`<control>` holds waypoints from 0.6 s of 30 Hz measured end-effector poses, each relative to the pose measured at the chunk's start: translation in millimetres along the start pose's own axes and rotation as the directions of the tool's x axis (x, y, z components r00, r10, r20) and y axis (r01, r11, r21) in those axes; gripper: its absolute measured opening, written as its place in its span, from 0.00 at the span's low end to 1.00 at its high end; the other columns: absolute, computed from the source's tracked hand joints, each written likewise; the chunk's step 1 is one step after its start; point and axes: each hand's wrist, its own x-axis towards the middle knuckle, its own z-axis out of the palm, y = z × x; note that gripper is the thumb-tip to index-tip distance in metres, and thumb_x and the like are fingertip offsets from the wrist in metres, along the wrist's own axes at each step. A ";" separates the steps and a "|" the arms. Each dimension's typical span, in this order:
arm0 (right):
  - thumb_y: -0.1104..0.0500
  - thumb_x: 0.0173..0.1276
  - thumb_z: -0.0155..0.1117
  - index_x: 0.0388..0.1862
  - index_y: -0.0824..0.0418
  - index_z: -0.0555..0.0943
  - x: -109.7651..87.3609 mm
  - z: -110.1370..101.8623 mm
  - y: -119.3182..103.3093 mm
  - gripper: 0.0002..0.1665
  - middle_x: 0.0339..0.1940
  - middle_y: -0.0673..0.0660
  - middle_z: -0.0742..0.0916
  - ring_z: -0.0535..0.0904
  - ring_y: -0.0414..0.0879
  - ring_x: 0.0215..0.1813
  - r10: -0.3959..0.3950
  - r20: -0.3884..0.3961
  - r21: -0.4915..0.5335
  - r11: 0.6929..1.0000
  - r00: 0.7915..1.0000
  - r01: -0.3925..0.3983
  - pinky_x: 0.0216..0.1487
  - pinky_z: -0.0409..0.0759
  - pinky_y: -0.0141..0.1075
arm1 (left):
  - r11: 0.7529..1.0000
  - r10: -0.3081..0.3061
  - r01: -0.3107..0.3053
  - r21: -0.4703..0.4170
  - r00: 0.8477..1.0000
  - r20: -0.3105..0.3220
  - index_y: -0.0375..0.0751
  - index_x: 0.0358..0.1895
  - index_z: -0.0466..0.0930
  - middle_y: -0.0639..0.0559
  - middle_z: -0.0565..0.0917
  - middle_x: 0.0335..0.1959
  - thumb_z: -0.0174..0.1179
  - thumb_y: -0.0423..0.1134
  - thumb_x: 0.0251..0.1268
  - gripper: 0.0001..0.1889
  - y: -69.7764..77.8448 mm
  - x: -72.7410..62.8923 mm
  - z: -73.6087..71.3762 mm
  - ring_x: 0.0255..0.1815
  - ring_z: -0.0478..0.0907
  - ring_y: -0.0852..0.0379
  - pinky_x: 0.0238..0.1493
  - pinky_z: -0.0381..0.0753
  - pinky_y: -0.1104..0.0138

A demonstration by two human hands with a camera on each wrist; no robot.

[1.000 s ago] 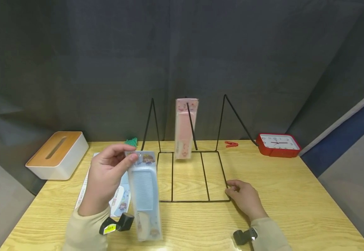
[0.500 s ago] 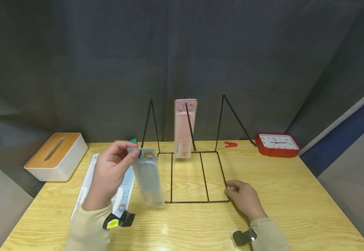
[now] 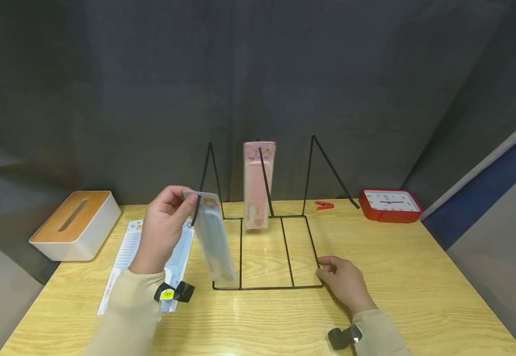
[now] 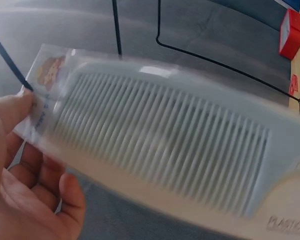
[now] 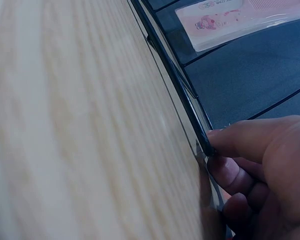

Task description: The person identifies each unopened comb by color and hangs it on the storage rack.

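My left hand [image 3: 162, 230] pinches the top edge of a blue comb [image 3: 215, 242] in a clear-fronted packet, which hangs down at a tilt. The black wire display rack [image 3: 266, 288] has three prongs. Its left prong meets the top of the packet right at my thumb, and the prong's tip shows in front of the card. In the left wrist view the comb's teeth [image 4: 160, 140] fill the middle. On the middle prong hangs a pink packaged comb [image 3: 256, 193]. My right hand [image 3: 344, 284] pinches the rack's front right corner between thumb and fingers.
Blue-and-white packaged combs [image 3: 179, 259] lie on the table left of the rack, partly behind my left arm. A white tissue box [image 3: 75, 237] with a wooden lid stands at the back left. At the back right are a red clip [image 3: 324, 205] and a red clock [image 3: 391, 205].
My left hand has raised the blue comb and carried it forward to the left prong, turning the packet partly edge-on. My right hand keeps its hold on the rack's corner.
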 end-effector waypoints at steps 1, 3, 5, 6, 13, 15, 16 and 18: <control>0.55 0.68 0.67 0.56 0.62 0.84 0.0 -0.3 -0.1 0.20 0.33 0.49 0.82 0.73 0.44 0.34 0.000 0.000 0.001 1.000 1.000 0.000 0.37 0.71 0.38 | 1.000 -0.002 0.002 0.022 1.000 -0.005 0.32 0.46 0.79 0.55 0.79 0.33 0.62 0.33 0.71 0.07 -0.3 3.6 0.9 0.34 0.73 0.59 0.37 0.75 0.70; 0.56 0.67 0.67 0.56 0.62 0.84 -0.1 -1.1 -0.5 0.20 0.33 0.50 0.82 0.73 0.44 0.33 0.001 -0.001 0.006 1.000 1.000 -0.001 0.36 0.71 0.38 | 0.996 -0.006 0.007 0.083 1.000 -0.009 0.32 0.47 0.78 0.54 0.78 0.33 0.62 0.36 0.72 0.10 -1.1 11.8 2.5 0.33 0.71 0.58 0.35 0.73 0.71; 0.56 0.67 0.67 0.56 0.62 0.84 -0.2 -0.9 -0.6 0.20 0.33 0.50 0.82 0.73 0.44 0.33 0.003 0.000 0.007 1.000 1.000 -0.003 0.36 0.71 0.38 | 0.990 -0.013 0.014 0.143 1.000 -0.010 0.33 0.48 0.78 0.53 0.77 0.33 0.61 0.40 0.73 0.12 -1.6 21.0 3.6 0.33 0.70 0.58 0.33 0.72 0.71; 0.56 0.67 0.67 0.56 0.62 0.84 -0.4 -0.9 -0.7 0.20 0.34 0.50 0.82 0.73 0.44 0.33 0.005 0.001 0.007 1.000 1.000 -0.005 0.36 0.71 0.38 | 0.985 -0.016 0.018 0.173 1.000 -0.008 0.34 0.48 0.78 0.53 0.77 0.34 0.61 0.42 0.73 0.13 -1.5 25.5 3.9 0.34 0.71 0.58 0.33 0.72 0.71; 0.57 0.67 0.67 0.56 0.62 0.84 -0.3 -0.2 0.0 0.20 0.32 0.49 0.82 0.71 0.44 0.29 0.008 0.005 0.018 1.000 1.000 -0.008 0.32 0.69 0.37 | 0.954 -0.050 0.045 0.297 0.999 0.011 0.37 0.50 0.79 0.50 0.80 0.42 0.61 0.50 0.73 0.18 -2.7 51.8 1.9 0.42 0.75 0.56 0.41 0.74 0.68; 0.57 0.67 0.67 0.56 0.63 0.84 -0.4 0.2 -0.1 0.20 0.31 0.49 0.81 0.70 0.44 0.28 0.006 0.003 0.018 1.000 1.000 -0.006 0.31 0.68 0.37 | 0.947 -0.062 0.054 0.317 0.998 0.014 0.39 0.51 0.79 0.50 0.80 0.44 0.60 0.51 0.72 0.18 -3.3 57.5 1.2 0.44 0.75 0.56 0.45 0.74 0.67; 0.57 0.67 0.67 0.56 0.63 0.84 -0.5 0.4 -0.2 0.20 0.31 0.49 0.81 0.69 0.44 0.27 0.005 0.003 0.019 1.000 1.000 -0.005 0.30 0.68 0.37 | 0.944 -0.067 0.059 0.324 0.998 0.016 0.40 0.51 0.79 0.50 0.80 0.44 0.60 0.52 0.73 0.19 -3.7 60.3 1.3 0.45 0.74 0.55 0.45 0.74 0.66; 0.57 0.67 0.67 0.56 0.63 0.84 -0.5 0.8 -0.2 0.20 0.31 0.49 0.81 0.69 0.44 0.27 0.003 0.002 0.021 1.000 1.000 -0.003 0.29 0.68 0.37 | 0.940 -0.080 0.070 0.334 0.997 0.016 0.41 0.51 0.79 0.50 0.80 0.45 0.60 0.54 0.72 0.19 -4.5 66.0 1.9 0.45 0.74 0.55 0.47 0.74 0.64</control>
